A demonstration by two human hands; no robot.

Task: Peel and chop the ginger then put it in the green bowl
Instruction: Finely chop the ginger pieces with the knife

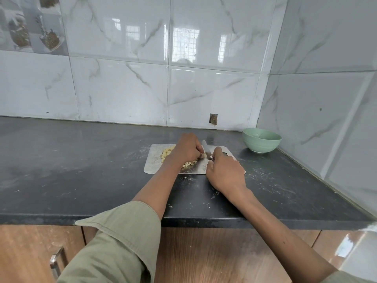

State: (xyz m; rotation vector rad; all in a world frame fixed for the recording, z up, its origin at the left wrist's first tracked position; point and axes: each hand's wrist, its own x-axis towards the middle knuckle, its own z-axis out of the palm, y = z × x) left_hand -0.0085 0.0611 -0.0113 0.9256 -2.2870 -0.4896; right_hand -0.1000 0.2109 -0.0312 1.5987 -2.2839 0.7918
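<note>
Biggest risk: metal cutting board [152,163] skating on dark counter [81,160] under knife pressure, no mat seen beneath, near edge close to counter front. Next: knife [206,150] w/ blade right beside left hand [184,150] knuckles, so a slip off the small ginger stub [202,156] likely to nick fingers; stub prob too short to hold safely. Then: chopped ginger pile [166,155] at board's left, partly under left hand, pieces apt to scatter off board during transfer, since green bowl [261,140] well apart at right by wall corner. Left hand curled, pinching stub; right hand [224,172] clenched round knife handle. Hard to see: handle buried in right hand, blade edge contact w/ stub blurred, bowl contents unclear (pale bits inside?), fingertips of both hands hidden, extent of pile under left wrist unknown
</note>
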